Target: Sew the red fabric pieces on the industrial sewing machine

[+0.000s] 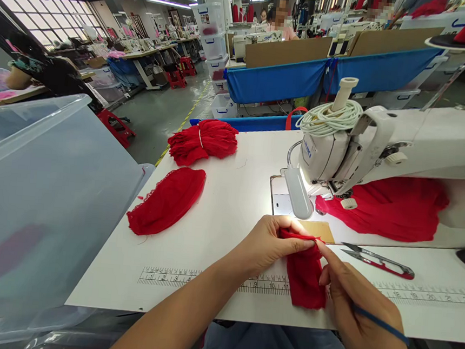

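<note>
My left hand (273,243) pinches the top edge of a small red fabric piece (305,276) that hangs down over the ruler printed on the white table (229,207). My right hand (354,294) pinches the same piece at its upper right corner, with a blue band across the back of the hand. Both hands sit just in front of the white sewing machine (381,144). Red thread snips (379,259) lie on the table just right of my hands. More red fabric (392,207) lies under the machine arm.
A flat stack of red lace pieces (167,201) and a tied red bundle (203,139) lie on the table's left part. A large clear plastic bin (43,196) stands at left. Other people work at benches behind blue cloth dividers (277,80).
</note>
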Motion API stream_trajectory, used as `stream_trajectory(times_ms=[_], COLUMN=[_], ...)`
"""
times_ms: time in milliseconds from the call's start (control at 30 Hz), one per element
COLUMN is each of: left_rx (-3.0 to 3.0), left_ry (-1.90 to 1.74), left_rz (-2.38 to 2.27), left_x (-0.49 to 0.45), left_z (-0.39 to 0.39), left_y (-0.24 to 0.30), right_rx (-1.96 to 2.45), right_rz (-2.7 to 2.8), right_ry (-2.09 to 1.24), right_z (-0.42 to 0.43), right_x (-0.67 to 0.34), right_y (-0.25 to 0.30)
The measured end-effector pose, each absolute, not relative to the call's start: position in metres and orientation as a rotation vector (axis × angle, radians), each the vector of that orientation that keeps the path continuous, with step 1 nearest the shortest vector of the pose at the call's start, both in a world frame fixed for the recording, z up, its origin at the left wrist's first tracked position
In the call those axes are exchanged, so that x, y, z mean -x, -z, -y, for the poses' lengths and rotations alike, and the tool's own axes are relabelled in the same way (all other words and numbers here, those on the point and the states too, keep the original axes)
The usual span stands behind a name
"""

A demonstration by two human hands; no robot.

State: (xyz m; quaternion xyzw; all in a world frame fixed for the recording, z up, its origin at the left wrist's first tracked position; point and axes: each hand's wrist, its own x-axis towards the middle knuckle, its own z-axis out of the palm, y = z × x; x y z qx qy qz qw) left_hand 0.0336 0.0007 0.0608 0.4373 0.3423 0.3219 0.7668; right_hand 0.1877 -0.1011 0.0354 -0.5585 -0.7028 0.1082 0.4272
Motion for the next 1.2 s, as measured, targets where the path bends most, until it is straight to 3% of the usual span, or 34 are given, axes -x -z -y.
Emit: stream_trajectory(times_ms=[267, 533, 633, 867, 1200], left_rx=[-0.935, -0.906, -0.902, -0.937, -0.963], left_ry=[-0.669, -0.591, -0.582, -0.583, -0.612], left_rz=[-0.719, -0.685, -0.667, -0.698, -0.711], left_x=[-0.034, -0.032, -0.031, -0.031, -0.033], left_z=[-0.001, -0.003, -0.003, -0.004, -0.004], left_y=[-0.066, -0.067, -0.065, -0.061, -0.061], right_rx=[1.489, 1.281, 1.242, 1.303, 1.333], right_rz=[1.357, 0.603, 0.532, 0.593, 1.562], right_ry=[-0.470, -1.174, -1.259, -1.201, -0.579], right_z=[0.102, 0.104, 0.104, 0.105, 0.100], right_x=[-0.168, -0.157, -0.159, -0.167, -0.188], right_y=[-0.040, -0.043, -0.044, -0.042, -0.031])
